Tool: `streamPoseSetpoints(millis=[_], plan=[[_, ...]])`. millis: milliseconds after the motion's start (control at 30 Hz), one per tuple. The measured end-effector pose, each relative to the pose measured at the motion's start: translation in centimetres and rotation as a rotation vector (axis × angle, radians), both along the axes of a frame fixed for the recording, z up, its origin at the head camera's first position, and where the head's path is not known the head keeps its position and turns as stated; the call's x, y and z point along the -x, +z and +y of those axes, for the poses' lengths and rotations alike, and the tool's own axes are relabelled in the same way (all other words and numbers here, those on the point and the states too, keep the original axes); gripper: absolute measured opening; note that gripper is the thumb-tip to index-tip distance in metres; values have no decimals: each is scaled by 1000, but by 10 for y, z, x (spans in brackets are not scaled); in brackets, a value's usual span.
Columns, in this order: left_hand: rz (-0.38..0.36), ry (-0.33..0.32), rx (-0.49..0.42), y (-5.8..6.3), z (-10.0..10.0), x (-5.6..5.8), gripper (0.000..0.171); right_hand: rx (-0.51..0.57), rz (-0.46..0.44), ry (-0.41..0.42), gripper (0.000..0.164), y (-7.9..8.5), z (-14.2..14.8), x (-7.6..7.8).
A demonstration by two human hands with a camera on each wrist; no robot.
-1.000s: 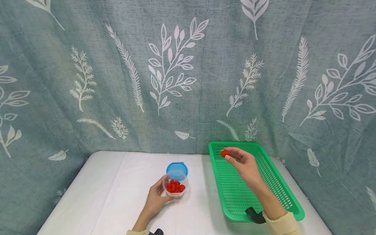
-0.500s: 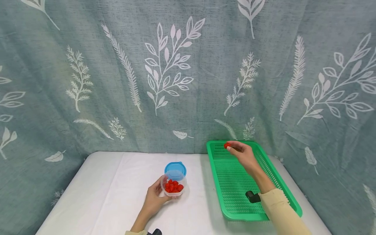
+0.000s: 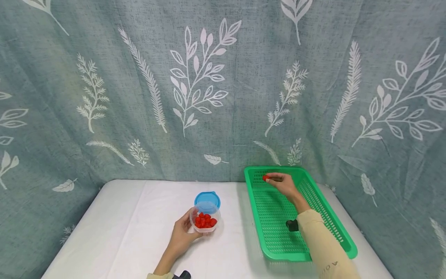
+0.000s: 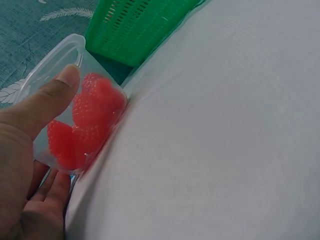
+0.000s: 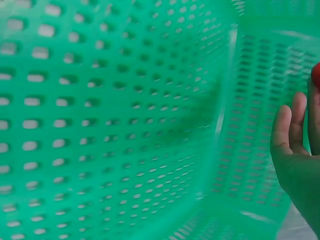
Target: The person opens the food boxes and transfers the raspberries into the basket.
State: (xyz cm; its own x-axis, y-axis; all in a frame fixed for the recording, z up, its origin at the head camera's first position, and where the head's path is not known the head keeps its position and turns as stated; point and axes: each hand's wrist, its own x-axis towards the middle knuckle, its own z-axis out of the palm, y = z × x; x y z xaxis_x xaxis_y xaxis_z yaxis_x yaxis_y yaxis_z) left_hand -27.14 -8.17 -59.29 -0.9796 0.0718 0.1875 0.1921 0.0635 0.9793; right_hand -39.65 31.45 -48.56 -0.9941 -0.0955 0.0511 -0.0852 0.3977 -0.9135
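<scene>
My left hand (image 3: 180, 235) holds a small clear plastic container (image 3: 210, 230) on the white table, thumb on the near side and fingers behind. Several red strawberries (image 3: 205, 222) with dotted skins lie in it; the left wrist view shows them through the wall, with the left thumb (image 4: 52, 97) pressed along the outside. A blue lid (image 3: 207, 197) sits behind the container. Over the far end of the green basket (image 3: 275, 236), my right hand (image 3: 285, 186) pinches one strawberry (image 3: 266, 178). Only a sliver of that strawberry (image 5: 316, 75) shows in the right wrist view.
The perforated basket takes up the right side of the white-covered table (image 3: 139, 228). A grey-green curtain (image 3: 146, 97) with white leaf prints hangs along the back. A dark wrist camera (image 3: 292, 225) sticks out from my right sleeve over the basket floor.
My right hand, still pinching the strawberry, has moved farther over the basket, then dipped lower at its far end. My left hand and the container stay in place; the whole view shifts slightly.
</scene>
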Motion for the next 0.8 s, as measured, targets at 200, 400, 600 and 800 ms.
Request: streamPoseSetpoints(millis=[200, 400, 600, 800], plan=[[-4, 1, 9, 1, 1, 0, 89, -16, -66, -17, 42, -13, 6, 5], [-7, -3, 6, 1, 0, -2, 89, -21, -94, -26, 44, -16, 7, 5], [15, 4, 11, -1, -3, 1, 90, -26, -86, -49, 37, -23, 3, 7], [25, -4, 1, -3, -3, 2, 91, -78, -62, -29, 34, -26, 0, 4]])
